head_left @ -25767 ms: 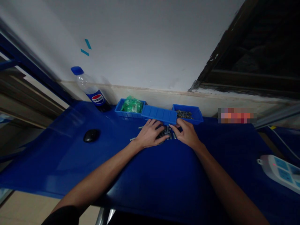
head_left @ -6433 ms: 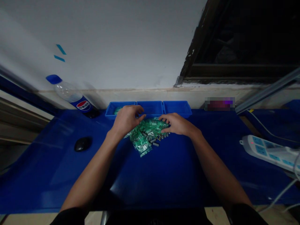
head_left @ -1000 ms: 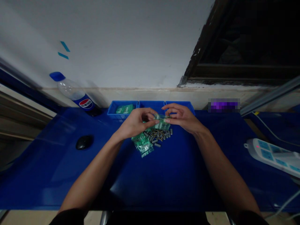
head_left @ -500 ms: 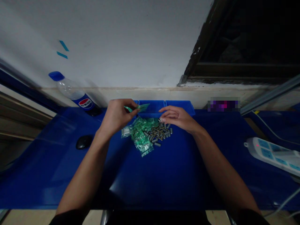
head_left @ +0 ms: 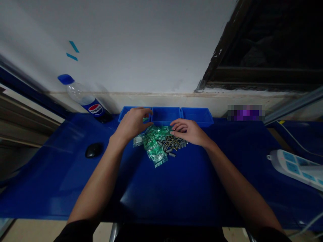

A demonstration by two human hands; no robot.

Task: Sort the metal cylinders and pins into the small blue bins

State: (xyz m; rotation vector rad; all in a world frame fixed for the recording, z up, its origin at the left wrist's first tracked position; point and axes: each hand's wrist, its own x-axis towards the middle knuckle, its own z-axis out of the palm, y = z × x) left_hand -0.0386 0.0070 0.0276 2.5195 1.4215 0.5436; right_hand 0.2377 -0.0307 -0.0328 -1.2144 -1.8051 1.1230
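Observation:
My left hand is over the near side of the left blue bin, thumb and fingers apart, holding nothing. A bit of green bag shows in that bin just beyond the fingers. My right hand hovers at the right of the pile, thumb and fingertips drawn together around a tiny dark piece too small to name. Below it lie brass-coloured screws and grey cylindrical plugs. Crumpled green plastic bags heap up to their left, with a clear packet at the heap's left edge.
A middle blue bin and a right blue bin stand along the wall. A cola bottle and a black mouse are on the left. A white power strip lies at the right of the blue tabletop.
My left hand has let go of the green bag, which now shows in the left bin. The right hand stays near the screws, its fingers more curled. The view has shifted slightly.

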